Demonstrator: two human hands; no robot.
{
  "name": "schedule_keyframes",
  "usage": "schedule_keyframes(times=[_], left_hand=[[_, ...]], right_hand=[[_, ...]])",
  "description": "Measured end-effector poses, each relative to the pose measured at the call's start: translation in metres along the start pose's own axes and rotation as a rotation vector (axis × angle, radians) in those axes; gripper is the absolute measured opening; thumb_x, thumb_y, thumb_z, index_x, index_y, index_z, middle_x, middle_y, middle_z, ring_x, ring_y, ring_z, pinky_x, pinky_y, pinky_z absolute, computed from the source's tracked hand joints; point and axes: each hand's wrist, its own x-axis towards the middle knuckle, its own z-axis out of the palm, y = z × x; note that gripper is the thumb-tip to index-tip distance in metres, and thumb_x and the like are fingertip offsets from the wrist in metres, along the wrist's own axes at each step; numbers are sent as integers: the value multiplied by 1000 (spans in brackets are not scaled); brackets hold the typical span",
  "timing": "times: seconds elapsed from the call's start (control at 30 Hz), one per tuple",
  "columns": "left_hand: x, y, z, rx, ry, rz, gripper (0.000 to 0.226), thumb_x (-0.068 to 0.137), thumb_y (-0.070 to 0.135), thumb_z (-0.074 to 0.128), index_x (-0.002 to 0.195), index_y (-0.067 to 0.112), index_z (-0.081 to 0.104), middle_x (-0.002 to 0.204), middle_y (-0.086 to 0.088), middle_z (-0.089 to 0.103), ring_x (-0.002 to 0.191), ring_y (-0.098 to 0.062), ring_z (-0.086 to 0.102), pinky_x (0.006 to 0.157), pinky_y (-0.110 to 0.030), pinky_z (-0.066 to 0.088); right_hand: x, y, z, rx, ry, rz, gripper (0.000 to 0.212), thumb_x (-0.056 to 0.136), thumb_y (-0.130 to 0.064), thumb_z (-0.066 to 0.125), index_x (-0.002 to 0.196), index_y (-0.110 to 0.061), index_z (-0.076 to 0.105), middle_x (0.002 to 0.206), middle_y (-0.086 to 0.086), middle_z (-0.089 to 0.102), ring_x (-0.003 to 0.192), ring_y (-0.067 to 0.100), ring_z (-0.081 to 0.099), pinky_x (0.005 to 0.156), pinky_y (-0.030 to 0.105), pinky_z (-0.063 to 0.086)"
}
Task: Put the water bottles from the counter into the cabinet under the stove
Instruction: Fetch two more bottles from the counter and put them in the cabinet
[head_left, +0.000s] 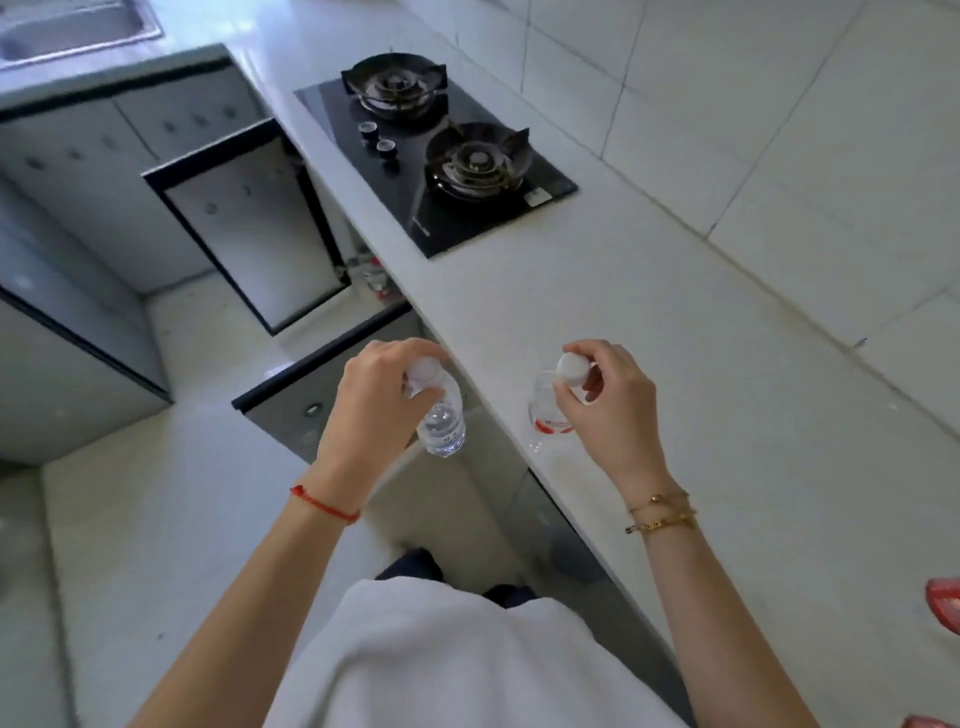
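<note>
Fingers (415, 402) of the left hand (374, 400) curl round the neck of a clear plastic water bottle with a white cap (441, 421), holding it by the top so that its body hangs off the counter's front edge, above the pale floor (156, 519). Just to the right of them, the fingers (592, 382) of the right hand (608, 405) pinch the white cap of a second clear plastic water bottle with a red label (545, 415), which is upright over the white stone counter (675, 364) close to its edge; whether its base touches the surface cannot be told. A thin red string bracelet (324, 503) circles the left wrist and gold bangles (660, 514) the right. Below the left fingers, a grey cabinet door with a dark top trim (311, 384) stands ajar. Beyond both hands, a black glass two-burner gas stove (436, 156) is set into the counter, well apart from the bottles. Under it, to the far left of the left fingers, a grey cabinet door with a black frame (249, 218) is swung wide open, and small red-and-white items (371, 275) show dimly inside the opening, too blurred to identify. Farthest off, at the upper left corner, lies a steel sink (67, 31).
</note>
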Motion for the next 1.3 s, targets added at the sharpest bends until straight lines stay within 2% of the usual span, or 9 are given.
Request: schedule_keyframes(times=[0.07, 0.13, 0.23, 0.47, 0.57, 0.7, 0.83, 1.0, 1.3], left_hand=[[-21, -19, -21, 11, 47, -71, 30, 75, 6, 76, 100, 22, 73, 95, 4, 71, 80, -8, 55, 70, -9, 44], [-41, -38, -40, 36, 90, -136, 30, 75, 7, 77, 101, 21, 73, 95, 2, 71, 79, -7, 53, 68, -1, 37], [-70, -69, -71, 57, 149, -226, 30, 75, 8, 78, 102, 21, 72, 94, 2, 70, 76, -9, 52, 68, 2, 35], [-128, -149, -151, 35, 264, -339, 32, 74, 13, 79, 100, 27, 68, 89, 4, 68, 76, -11, 56, 71, -13, 41], [-145, -184, -190, 43, 291, -358, 32, 72, 11, 79, 100, 24, 69, 88, 4, 68, 76, -12, 56, 72, -19, 46], [-163, -240, -241, 38, 312, -383, 32, 70, 11, 80, 98, 22, 70, 87, 11, 65, 74, -2, 55, 71, -7, 41], [-168, -286, -283, 37, 317, -404, 32, 70, 10, 80, 97, 24, 70, 86, 14, 63, 76, -3, 54, 73, -13, 44], [-156, -339, -321, 38, 319, -428, 32, 71, 13, 80, 98, 25, 70, 85, 11, 64, 78, -8, 56, 72, -11, 41], [-75, -427, -356, -12, 293, -416, 31, 70, 12, 77, 96, 27, 70, 87, 5, 68, 82, -12, 59, 73, -22, 48]], right_hand=[[-3, -19, 22, 30, -70, -49, 28, 78, -10, 69, 105, -15, 63, 98, 0, 61, 76, 5, 51, 73, 16, 43], [-7, -39, 44, 58, -151, -88, 29, 79, -9, 70, 106, -15, 62, 100, -1, 61, 81, 6, 54, 76, 20, 48], [-14, -72, 81, 85, -265, -157, 32, 79, -9, 72, 108, -17, 61, 101, -2, 61, 82, 2, 54, 75, 13, 47], [-42, -162, 177, 141, -436, -255, 33, 78, -6, 71, 108, -16, 62, 102, -2, 60, 89, 7, 57, 79, 22, 52], [-57, -202, 221, 177, -456, -244, 29, 79, -8, 70, 106, -15, 63, 98, 0, 61, 83, 7, 56, 75, 14, 47], [-76, -258, 282, 197, -457, -241, 30, 79, -6, 70, 106, -15, 63, 96, -1, 60, 81, 7, 55, 71, 13, 46], [-80, -305, 330, 209, -458, -249, 28, 79, -7, 71, 105, -14, 63, 95, -1, 60, 78, 11, 56, 69, 11, 45], [-69, -348, 383, 190, -481, -289, 27, 79, -7, 70, 104, -14, 62, 93, -2, 59, 73, 13, 56, 66, 18, 48], [-7, -382, 475, 156, -485, -273, 27, 80, -9, 70, 104, -17, 61, 94, -2, 60, 75, 9, 55, 67, 19, 49]])
